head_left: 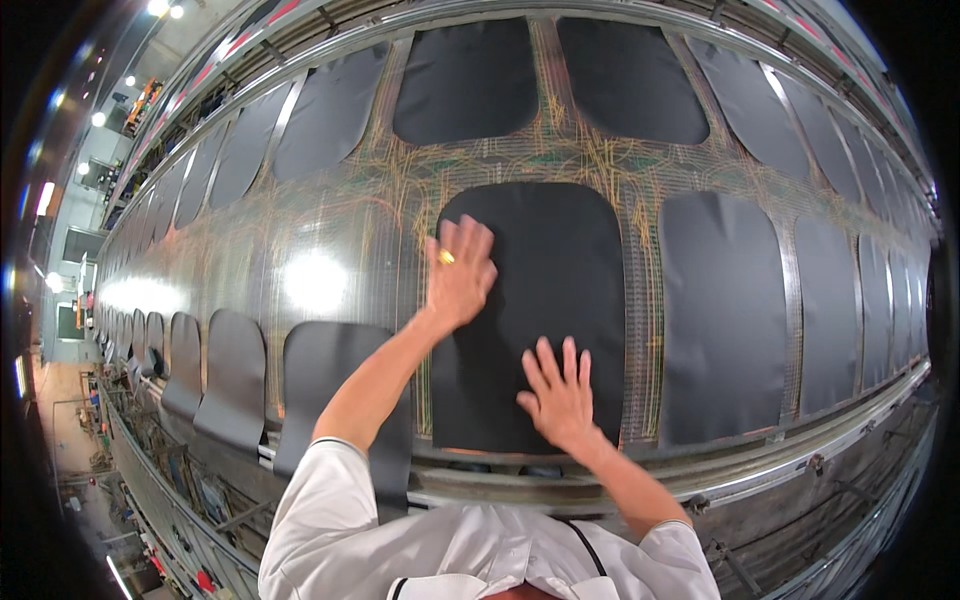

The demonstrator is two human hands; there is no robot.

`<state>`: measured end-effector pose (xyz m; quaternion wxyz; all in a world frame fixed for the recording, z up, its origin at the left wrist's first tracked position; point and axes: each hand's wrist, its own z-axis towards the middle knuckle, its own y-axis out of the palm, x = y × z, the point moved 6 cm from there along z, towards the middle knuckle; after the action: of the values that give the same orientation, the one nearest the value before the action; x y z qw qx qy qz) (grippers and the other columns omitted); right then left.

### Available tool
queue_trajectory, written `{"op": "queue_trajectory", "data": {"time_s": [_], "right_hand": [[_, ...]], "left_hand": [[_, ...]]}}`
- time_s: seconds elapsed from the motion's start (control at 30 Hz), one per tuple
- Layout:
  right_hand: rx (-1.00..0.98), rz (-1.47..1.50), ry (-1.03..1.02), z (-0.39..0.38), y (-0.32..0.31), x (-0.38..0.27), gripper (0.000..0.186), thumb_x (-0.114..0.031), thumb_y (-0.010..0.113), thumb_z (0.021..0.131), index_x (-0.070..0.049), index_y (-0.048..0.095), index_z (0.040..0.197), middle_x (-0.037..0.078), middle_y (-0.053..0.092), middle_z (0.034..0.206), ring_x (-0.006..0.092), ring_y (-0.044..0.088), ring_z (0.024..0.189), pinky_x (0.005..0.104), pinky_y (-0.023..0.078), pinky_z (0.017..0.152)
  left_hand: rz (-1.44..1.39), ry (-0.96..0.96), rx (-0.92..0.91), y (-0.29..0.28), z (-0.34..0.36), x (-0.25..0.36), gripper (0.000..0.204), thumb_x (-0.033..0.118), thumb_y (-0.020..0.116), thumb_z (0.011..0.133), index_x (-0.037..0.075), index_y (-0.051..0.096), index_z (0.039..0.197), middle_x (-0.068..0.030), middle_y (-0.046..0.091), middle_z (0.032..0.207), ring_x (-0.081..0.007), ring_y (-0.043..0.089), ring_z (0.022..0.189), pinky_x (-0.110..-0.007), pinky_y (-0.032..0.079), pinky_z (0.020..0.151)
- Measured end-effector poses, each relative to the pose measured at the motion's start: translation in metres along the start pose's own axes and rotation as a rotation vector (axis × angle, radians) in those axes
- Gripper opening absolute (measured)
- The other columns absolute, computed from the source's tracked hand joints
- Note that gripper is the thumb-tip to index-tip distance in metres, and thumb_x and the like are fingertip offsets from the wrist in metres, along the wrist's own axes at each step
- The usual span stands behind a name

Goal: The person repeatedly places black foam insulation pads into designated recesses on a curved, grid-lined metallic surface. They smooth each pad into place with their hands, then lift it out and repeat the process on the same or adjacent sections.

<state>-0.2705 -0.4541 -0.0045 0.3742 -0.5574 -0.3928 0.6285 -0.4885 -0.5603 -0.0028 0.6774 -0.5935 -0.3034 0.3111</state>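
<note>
Palm down, fingers loosely spread and gripping nothing, the left hand (pixel 462 272), with a gold-coloured ring (pixel 446 257), is over the left edge of a round-cornered black sheet (pixel 560 270). The right hand (pixel 563 402), fingers fanned, lies on its lower right part. The sheet lies flat on a long table (pixel 240 255), between a dark grey sheet (pixel 722 320) on the right and a drooping sheet (pixel 340 365) on the left.

The black sheet (pixel 560 265) lay flat on the near side of the long table (pixel 235 245); its far corners were rounded.
</note>
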Motion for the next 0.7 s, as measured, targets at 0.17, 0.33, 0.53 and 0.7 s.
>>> {"op": "queue_trajectory", "data": {"time_s": [0.17, 0.33, 0.53, 0.7], "right_hand": [[-0.133, 0.109, -0.06, -0.108, 0.008, -0.047, 0.067, -0.042, 0.067, 0.084, -0.016, 0.048, 0.143, 0.008, 0.032, 0.156, 0.04, 0.022, 0.145, 0.0599, 0.019, 0.114], [-0.162, 0.1, -0.083, -0.121, -0.004, -0.051, 0.062, -0.033, 0.07, 0.083, -0.013, 0.052, 0.139, 0.008, 0.036, 0.153, 0.0363, 0.026, 0.143, 0.0561, 0.025, 0.113], [-0.164, 0.647, 0.316, -0.131, 0.013, -0.103, 0.045, -0.024, 0.069, 0.087, 0.0, 0.061, 0.124, 0.017, 0.067, 0.115, 0.0311, 0.066, 0.088, 0.0407, 0.052, 0.08], [-0.214, 0.875, 0.58, -0.12, 0.046, -0.184, 0.056, -0.029, 0.068, 0.087, 0.007, 0.055, 0.128, 0.024, 0.068, 0.114, 0.0227, 0.068, 0.078, 0.036, 0.054, 0.075]], "left_hand": [[-0.195, 0.282, -0.266, -0.014, -0.192, 0.075, 0.069, 0.043, 0.055, 0.092, 0.013, 0.034, 0.15, -0.0149, 0.023, 0.159, -0.0339, 0.02, 0.147, -0.057, 0.013, 0.117], [-0.064, -0.115, -0.289, -0.043, -0.29, 0.03, 0.066, 0.039, 0.056, 0.093, 0.001, 0.04, 0.144, -0.0175, 0.026, 0.158, -0.0362, 0.023, 0.146, -0.06, 0.014, 0.116], [-0.225, -0.178, 0.042, -0.149, -0.311, -0.038, 0.028, 0.019, 0.061, 0.092, 0.004, 0.066, 0.115, -0.0107, 0.064, 0.124, -0.0302, 0.053, 0.124, -0.048, 0.035, 0.107], [-0.012, -0.827, 0.21, -0.154, -0.439, -0.229, 0.037, 0.025, 0.062, 0.092, -0.003, 0.062, 0.116, -0.0234, 0.064, 0.114, -0.0414, 0.057, 0.11, -0.046, 0.045, 0.094]]}}
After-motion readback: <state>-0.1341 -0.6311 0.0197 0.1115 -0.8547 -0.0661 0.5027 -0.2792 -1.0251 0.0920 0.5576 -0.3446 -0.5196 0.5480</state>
